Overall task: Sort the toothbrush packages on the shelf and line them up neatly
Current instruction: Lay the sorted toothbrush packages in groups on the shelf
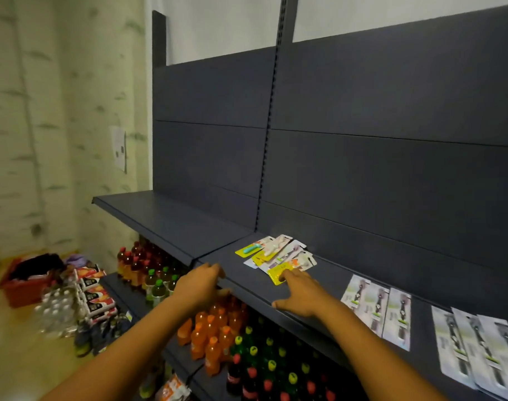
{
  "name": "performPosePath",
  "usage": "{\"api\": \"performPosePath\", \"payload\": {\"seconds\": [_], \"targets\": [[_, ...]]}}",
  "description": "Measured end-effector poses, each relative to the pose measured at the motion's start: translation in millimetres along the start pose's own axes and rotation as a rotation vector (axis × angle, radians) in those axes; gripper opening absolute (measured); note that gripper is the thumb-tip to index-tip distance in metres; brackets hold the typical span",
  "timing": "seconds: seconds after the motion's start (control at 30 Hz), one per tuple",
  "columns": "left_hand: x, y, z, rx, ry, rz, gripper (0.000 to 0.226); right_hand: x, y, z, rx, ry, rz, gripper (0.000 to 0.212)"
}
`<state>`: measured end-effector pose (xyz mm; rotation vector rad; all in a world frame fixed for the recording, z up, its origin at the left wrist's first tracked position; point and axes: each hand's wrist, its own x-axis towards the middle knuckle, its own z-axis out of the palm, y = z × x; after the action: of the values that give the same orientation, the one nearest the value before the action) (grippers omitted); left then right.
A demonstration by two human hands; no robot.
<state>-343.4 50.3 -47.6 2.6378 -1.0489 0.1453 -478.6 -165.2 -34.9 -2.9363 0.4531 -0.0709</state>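
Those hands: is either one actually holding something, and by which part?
Nothing is lifted. The right hand rests straight fingers on the near end of a yellow package lying on the shelf. The left hand rests on the shelf's front edge.

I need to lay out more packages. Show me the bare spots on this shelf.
Bare: the left shelf section, and the strip between the left hand and the colourful pile. A narrower gap separates the right hand from the pale row. Crowded further right.

orange soda bottles [209,340], red crate [21,287]
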Motion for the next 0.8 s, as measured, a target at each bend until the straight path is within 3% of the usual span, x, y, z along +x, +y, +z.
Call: {"api": "performPosePath", "payload": {"seconds": [0.27,0.8], "targets": [[69.0,-33.3,21.2,-0.043,-0.042,0.044,0.047,69.6,2.2,14.4,0.007,-0.043,0.086,0.065],[217.6,-13.2,63.1,-0.087,-0.089,0.132,0.037,185.7,76.1,25.8,0.072,0.055,0.318,0.059]]}}
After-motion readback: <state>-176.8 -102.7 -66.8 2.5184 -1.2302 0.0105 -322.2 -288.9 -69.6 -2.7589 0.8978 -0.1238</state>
